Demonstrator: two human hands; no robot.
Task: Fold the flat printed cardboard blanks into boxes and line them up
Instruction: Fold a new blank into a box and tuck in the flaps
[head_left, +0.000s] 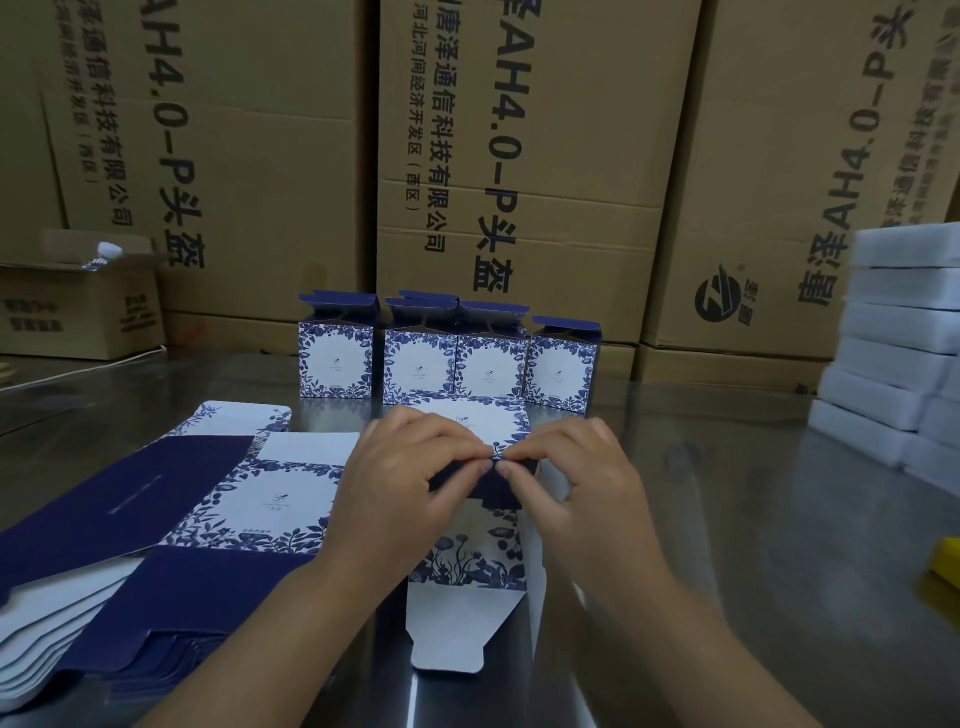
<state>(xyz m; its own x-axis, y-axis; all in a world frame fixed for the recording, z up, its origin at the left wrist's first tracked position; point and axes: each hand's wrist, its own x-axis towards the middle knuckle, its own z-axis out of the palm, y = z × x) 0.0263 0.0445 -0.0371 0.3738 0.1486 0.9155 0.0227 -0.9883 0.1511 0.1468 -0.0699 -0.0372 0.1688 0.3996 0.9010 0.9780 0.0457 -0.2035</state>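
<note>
Hidden or unclear, as I see it: the partly folded box (470, 525) has its middle covered by my hands (410, 483). Stack of flat blanks (130, 545): cut by the left edge. Yellow object (946, 564): cut by the right edge, unidentifiable. Logos on the finished boxes (447, 358): too small to read.

Dim light, table (727, 493) glare, blurred edges

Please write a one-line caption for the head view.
Both hands fold a blue floral cardboard blank before four finished boxes.
</note>
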